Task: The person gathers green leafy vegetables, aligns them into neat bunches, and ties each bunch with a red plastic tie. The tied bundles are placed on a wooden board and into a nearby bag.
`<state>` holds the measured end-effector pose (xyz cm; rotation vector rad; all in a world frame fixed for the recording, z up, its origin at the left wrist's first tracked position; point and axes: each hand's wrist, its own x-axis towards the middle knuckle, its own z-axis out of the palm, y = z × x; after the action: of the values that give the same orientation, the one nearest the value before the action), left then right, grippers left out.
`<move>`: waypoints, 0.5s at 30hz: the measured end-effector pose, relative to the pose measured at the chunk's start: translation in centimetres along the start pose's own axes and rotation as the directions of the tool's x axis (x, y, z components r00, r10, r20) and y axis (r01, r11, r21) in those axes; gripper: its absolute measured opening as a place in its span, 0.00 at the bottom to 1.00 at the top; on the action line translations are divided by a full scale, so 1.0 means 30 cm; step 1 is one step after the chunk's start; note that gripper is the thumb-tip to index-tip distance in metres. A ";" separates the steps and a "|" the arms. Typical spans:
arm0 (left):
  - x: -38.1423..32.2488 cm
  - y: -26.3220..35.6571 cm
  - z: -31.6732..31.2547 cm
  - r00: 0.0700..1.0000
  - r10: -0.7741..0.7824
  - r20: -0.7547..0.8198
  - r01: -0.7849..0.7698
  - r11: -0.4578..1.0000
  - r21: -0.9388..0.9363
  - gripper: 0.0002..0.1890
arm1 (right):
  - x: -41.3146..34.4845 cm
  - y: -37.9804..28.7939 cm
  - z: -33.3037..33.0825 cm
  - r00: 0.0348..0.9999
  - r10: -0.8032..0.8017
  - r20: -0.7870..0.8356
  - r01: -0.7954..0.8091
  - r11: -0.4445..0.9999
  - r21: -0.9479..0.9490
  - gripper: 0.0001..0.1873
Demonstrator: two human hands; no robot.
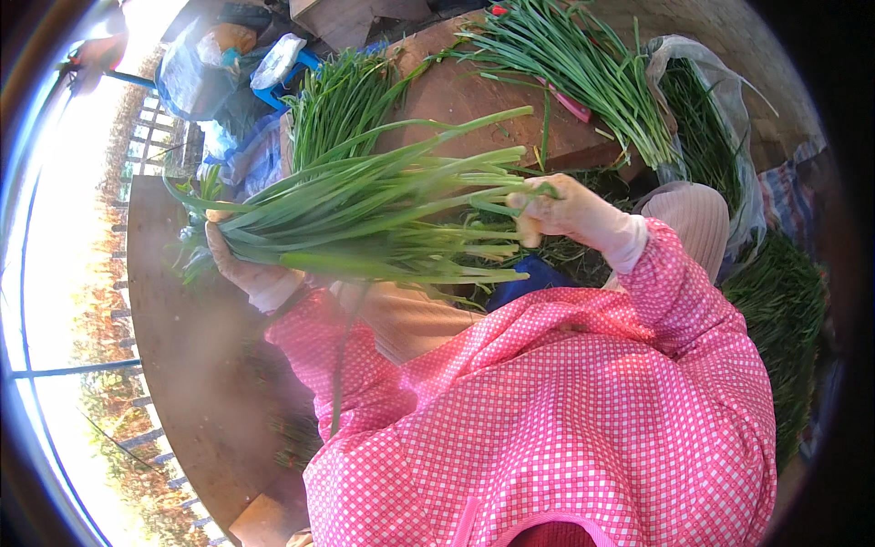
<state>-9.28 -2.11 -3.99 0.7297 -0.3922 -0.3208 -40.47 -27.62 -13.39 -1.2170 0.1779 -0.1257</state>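
A bundle of long green leafy stalks, resembling garlic chives (383, 212), lies sideways across the view with its pale ends to the right. My left hand (249, 263), in a light glove, is closed around the leafy end. At the pale ends is my right hand (564, 208), also gloved, its fingers pinching a green leaf or stalk beside the bundle. Beyond the bundle, a brown board (465, 102) carries a pile of similar greens (342, 102) at its left and a larger bunch (581, 68) at its right. A pink-handled tool (567, 101) lies partly under that larger bunch.
At the right stand a clear plastic bag of greens (704, 123) and a heap of greens (779, 328). A blue stool (280, 82) and plastic bags (198, 75) are at the upper left. A large brown board (171, 328) spans the left side. Loose leaf scraps lie between my knees.
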 end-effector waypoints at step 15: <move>0.014 0.096 -0.056 0.991 -0.018 0.129 0.032 0.994 -0.109 0.15 | -0.039 -0.184 -0.186 0.944 -0.288 -0.160 -0.091 0.238 -0.967 0.31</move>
<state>-7.73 0.72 -3.03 0.6073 -0.4831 -0.4109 -42.75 -34.42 -10.01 -2.5351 0.5145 -0.3635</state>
